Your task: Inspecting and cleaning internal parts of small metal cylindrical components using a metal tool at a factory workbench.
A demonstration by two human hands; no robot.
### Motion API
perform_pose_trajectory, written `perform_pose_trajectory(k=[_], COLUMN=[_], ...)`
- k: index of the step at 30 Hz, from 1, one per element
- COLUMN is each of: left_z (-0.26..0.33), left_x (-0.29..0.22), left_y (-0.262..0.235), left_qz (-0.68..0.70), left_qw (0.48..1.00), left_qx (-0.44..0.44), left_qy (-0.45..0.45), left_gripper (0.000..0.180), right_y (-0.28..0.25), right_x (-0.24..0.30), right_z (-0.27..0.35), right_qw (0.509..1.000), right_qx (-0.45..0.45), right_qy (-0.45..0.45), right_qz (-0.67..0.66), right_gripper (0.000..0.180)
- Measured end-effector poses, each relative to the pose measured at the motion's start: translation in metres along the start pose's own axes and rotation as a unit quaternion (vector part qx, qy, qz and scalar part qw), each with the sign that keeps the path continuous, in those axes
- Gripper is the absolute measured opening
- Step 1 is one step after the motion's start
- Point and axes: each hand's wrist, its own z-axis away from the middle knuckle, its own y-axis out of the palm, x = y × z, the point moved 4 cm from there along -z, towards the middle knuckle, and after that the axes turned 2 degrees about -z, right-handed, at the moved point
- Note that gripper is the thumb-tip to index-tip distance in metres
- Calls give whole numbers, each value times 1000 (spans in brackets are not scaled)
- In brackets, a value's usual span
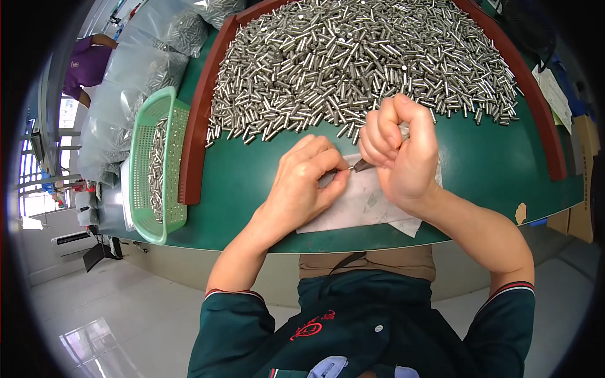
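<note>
Your left hand (301, 183) sat on the green table (491, 164) w/ thumb & forefinger pinched on a small metal pin (348, 168), held roughly level at the fingertips. Your right hand (403, 148) was clenched in a fist just beside it, gripping a thin dark tool (362, 165); its tip met the pin's end right btwn both hands. Most of the tool was hidden inside the fist, so can't tell its shape.

Both hands worked over a white paper sheet (359, 205) lying flat near the table's front edge. Just behind your knuckles, a big heap of metal pins (353, 57) filled the middle of the table, ringed by a dark red curved rim (196, 120) on left & right.

Left of the rim, a green plastic basket (157, 167) held more pins, well apart from your hands. Behind it, clear plastic bags (135, 75) w/ similar parts were piled up. At far left, another person's arm in a purple sleeve (85, 63) showed. Cardboard boxes (583, 183) stood at the right edge.
</note>
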Motion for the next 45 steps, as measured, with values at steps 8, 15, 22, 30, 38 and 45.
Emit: perform_pose_trajectory(k=[8,15,22,30,38,45], left_z=[0,0,0,-4,-5,3], left_x=[0,0,-1,-3,-6,26], left_y=[-1,1,2,0,-2,-8], left_qz=[-3,6,24,21,8,453], left_qw=[1000,1000,1000,1000,1000,848], left_qx=[3,-4,-2,9,12,-7], left_qy=[2,2,-5,17,10,-275], left_gripper=[10,11,12,11,9,8], right_y=[2,2,6,17,11,1], right_x=[0,-1,-4,-6,-6,-3], right_z=[0,0,4,13,8,3], right_qw=[1000,1000,997,989,986,999], right_qx=[1,4,17,16,19,5], right_qy=[-2,-13,-55,-100,-118,-22], right_qz=[-6,2,52,112,117,22], right_gripper=[39,39,39,39,38,37])
